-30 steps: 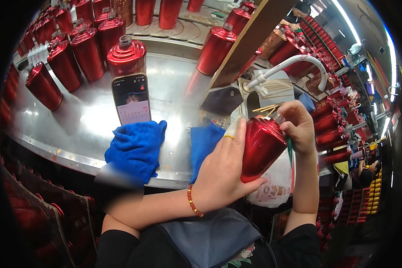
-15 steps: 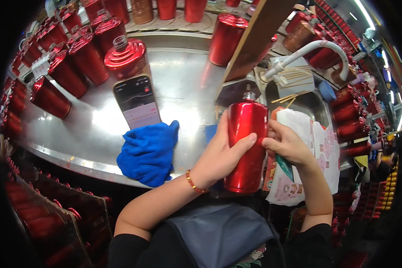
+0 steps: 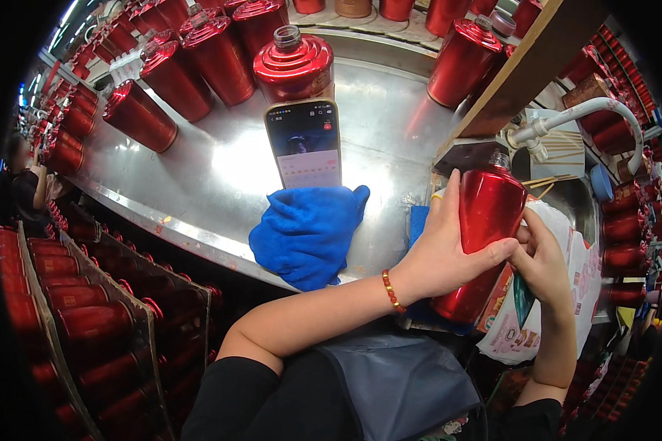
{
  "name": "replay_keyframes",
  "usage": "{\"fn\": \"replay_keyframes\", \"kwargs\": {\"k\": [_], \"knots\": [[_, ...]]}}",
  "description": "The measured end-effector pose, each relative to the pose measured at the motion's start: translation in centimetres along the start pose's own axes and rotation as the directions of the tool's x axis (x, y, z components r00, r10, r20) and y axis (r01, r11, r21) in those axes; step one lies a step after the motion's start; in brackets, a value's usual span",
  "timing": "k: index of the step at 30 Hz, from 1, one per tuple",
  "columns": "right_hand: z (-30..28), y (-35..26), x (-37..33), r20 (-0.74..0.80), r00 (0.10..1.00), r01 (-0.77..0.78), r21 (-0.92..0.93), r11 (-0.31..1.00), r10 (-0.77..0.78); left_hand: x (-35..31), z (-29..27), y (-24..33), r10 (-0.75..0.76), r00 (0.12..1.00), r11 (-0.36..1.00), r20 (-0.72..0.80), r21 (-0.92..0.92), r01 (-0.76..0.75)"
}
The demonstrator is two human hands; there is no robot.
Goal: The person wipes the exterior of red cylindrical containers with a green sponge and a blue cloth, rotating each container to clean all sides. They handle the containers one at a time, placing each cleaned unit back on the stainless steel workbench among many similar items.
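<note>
A glossy red bottle (image 3: 493, 213) with a clear threaded neck leans in front of me, its top tipped slightly to the right. My left hand (image 3: 456, 253) is closed around it, thumb across the front and fingers along its left side. At the bottle's right side my right hand (image 3: 541, 257) is curled, with fingers and thumb pinched together. A dark green pointed piece (image 3: 523, 300) sticks out below those fingers; its exact kind cannot be made out. Under the bottle lie a blue cloth (image 3: 418, 224) and white printed paper (image 3: 515, 339), both partly covered.
A phone (image 3: 309, 147) leans against a red bottle, its foot in a bunched blue cloth (image 3: 309, 239) on the metal bench (image 3: 198, 220). Red bottles stand behind and left. A wooden post (image 3: 526, 70), white faucet (image 3: 588, 114) and sink lie right; racks of bottles (image 3: 103, 323) stand lower left.
My view has turned left, so everything shifts rightward in it. The bottle, upright before, now tilts to the right. Both hands stay on it, the green piece still at my right hand.
</note>
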State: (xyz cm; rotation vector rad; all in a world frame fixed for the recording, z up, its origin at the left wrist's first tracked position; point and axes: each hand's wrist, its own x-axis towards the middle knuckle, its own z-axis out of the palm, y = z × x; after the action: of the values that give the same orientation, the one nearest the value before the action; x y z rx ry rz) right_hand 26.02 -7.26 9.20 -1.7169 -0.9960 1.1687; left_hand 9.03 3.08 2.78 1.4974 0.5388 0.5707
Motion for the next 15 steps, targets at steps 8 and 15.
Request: {"fn": "replay_keyframes", "kwargs": {"k": [8, 15], "knots": [[-0.7, 0.7, 0.6, -0.11, 0.992, 0.051, -0.069, 0.996, -0.058, 1.3, 0.8, -0.8, 0.027, 1.0, 0.873, -0.009, -0.487, -0.028], [-0.2, 1.4, -0.3, -0.107, 0.993, 0.048, 0.014, 0.999, -0.046, 0.7, 0.5, -2.2, 0.117, 0.975, 0.988, -0.187, -0.073, -0.132]]}}
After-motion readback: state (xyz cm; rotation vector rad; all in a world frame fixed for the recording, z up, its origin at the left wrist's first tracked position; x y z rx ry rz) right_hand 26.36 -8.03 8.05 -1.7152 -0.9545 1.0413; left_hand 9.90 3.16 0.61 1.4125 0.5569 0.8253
